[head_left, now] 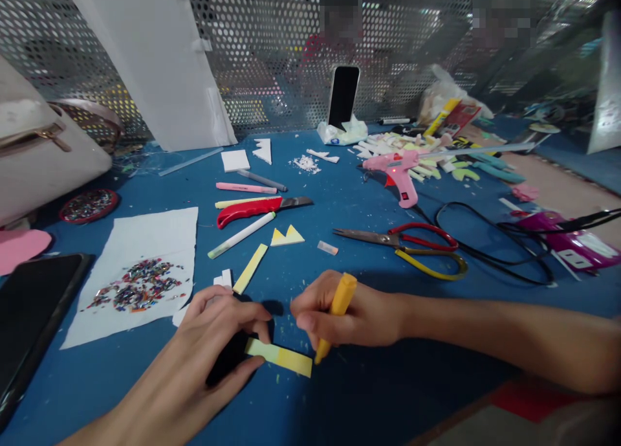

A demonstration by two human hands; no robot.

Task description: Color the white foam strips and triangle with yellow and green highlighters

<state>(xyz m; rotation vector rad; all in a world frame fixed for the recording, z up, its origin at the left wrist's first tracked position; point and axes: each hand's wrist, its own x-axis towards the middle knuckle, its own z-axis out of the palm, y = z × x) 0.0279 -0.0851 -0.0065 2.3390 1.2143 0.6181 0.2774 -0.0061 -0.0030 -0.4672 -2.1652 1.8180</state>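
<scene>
My left hand [220,342] pinches the left end of a flat strip [291,360], pale yellow-green at that end and deeper yellow at the right. In my right hand [334,310] is a yellow marker [344,294], held like a pen. Its tip points down just beside the strip's right end; whether it touches, I cannot tell. Beyond my left hand lies another pale yellow strip [251,268], with small white pieces [224,278] close by. A zigzag-cut piece [287,236] with yellow points rests farther up the blue table [310,284].
A red utility knife [250,211] lies among several markers. Red-and-yellow-handled scissors [398,237] and a pink glue gun [395,173] with a black cord are at right. At left are a paper sheet [155,239] bearing shiny bits and a dark phone [39,316]. Another phone [343,96] stands upright behind.
</scene>
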